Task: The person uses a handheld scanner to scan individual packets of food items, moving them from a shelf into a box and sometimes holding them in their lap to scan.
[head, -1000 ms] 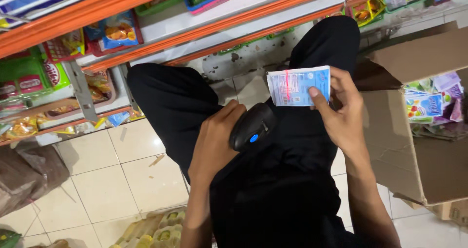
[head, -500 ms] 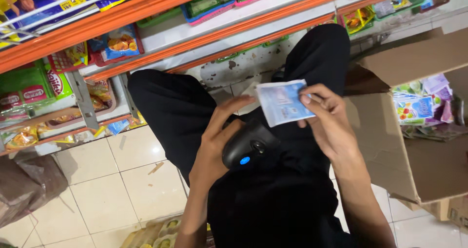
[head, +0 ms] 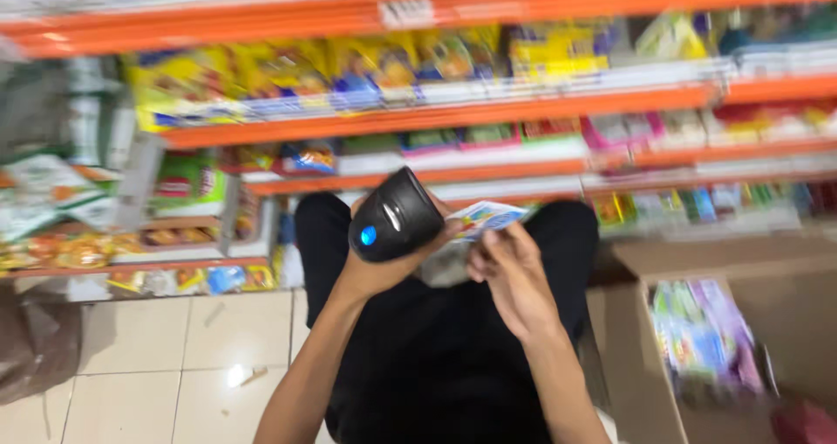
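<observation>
Your left hand [head: 384, 265] is clenched around a black handheld scanner [head: 397, 215], blue light facing the camera, its head up near the packet. Just right of that grip, your right hand [head: 514, 274] pinches a small flat packet [head: 488, 217], pale with blue and red print, by its lower edge; the packet's left end touches or nearly touches the scanner.

To scan well, you likely need the packet flat, its code side square to the scanner window, fingers off the print.

Right of your right hand stands an open cardboard box [head: 628, 357] with colourful packs inside.

Motion blur softens the whole frame. The scanner window is turned away, and the packet's code cannot be made out. The box is cut off at the right edge.
</observation>
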